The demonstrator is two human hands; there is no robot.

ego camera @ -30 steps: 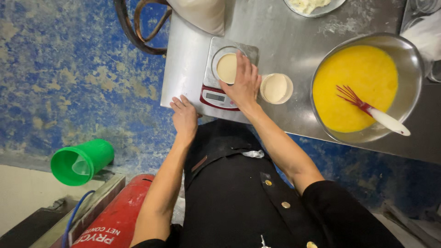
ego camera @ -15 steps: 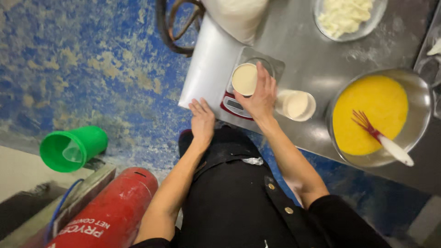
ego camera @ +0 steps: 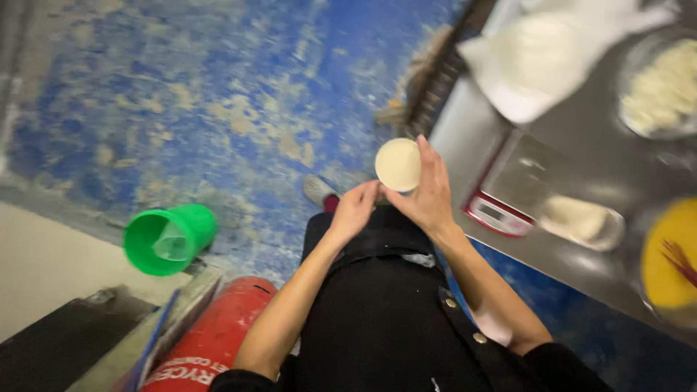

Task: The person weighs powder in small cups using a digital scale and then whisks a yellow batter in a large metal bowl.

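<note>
My right hand (ego camera: 430,194) holds a small round cup (ego camera: 398,164) filled with a cream-coloured mix, lifted clear of the steel table (ego camera: 472,123) and over the blue floor. My left hand (ego camera: 353,210) is just below and left of the cup, fingertips near my right thumb, with nothing in it. The kitchen scale (ego camera: 519,187) with its red front sits bare on the table to the right of my hands. A second small cup (ego camera: 581,219) stands beside the scale.
A steel bowl of yellow batter (ego camera: 671,268) with a red whisk (ego camera: 679,255) is at the right edge. A white bag (ego camera: 537,58) and a bowl of pale pieces (ego camera: 664,87) lie further back. On the floor are a green bucket (ego camera: 168,238) and a red fire extinguisher (ego camera: 210,341).
My right hand has lifted the cup off the scale and brought it left, off the table. My left hand left the table edge and rose to meet it. The view swung left.
</note>
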